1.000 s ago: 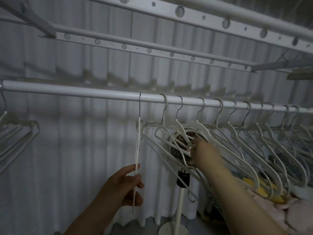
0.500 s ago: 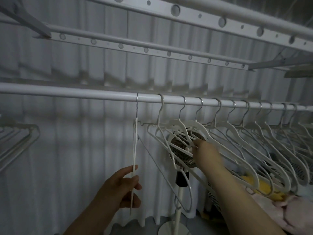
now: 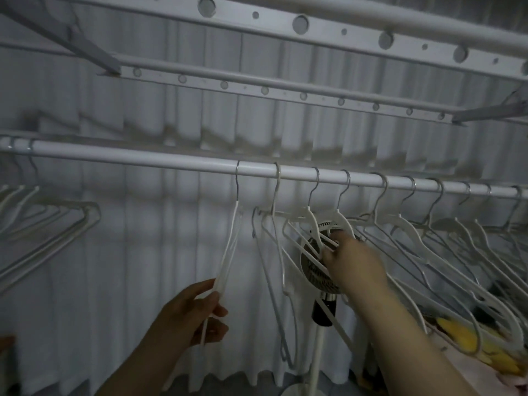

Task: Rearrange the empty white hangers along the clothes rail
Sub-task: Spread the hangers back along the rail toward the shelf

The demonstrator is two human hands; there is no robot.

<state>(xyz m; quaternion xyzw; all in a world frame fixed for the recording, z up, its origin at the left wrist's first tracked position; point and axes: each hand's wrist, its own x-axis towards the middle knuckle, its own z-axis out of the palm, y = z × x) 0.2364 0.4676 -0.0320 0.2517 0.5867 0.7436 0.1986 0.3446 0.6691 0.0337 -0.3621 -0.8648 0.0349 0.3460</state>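
1. Head view: the left hand (image 3: 194,312), at lower centre of the frame, pinches the turned hanger (image 3: 228,252) near its lower end, between the thumb and curled fingers.
2. The turned hanger is thin white plastic seen edge-on, so it reads as a narrow strip. It slants down and left from a grey wire hook.
3. The right hand (image 3: 353,261), at centre, has its fingers curled round the slim arms of the gripped hanger (image 3: 316,228). The fingertips are slightly blurred.
4. The gripped hanger is smooth white plastic with rounded shoulders and a wire hook.
5. Both held hangers belong to the row of hangers (image 3: 414,232), which runs to the right edge. Ten hooks can be counted there, and the bodies overlap and tilt.
6. All of them hang on one clothes rail (image 3: 143,155), a round, smooth white tube crossing the frame at mid-height.
7. A cluster of hangers (image 3: 71,224) sits apart at the left edge, too packed to count.
8. One fan (image 3: 314,270) with a round ribbed grille, a dark neck and a white pole stands behind the right hand.
9. Two flat perforated bars (image 3: 300,24) with round holes cross the top of the frame. A pleated white curtain (image 3: 114,267) fills the background, and a yellow item (image 3: 457,332) lies at lower right.
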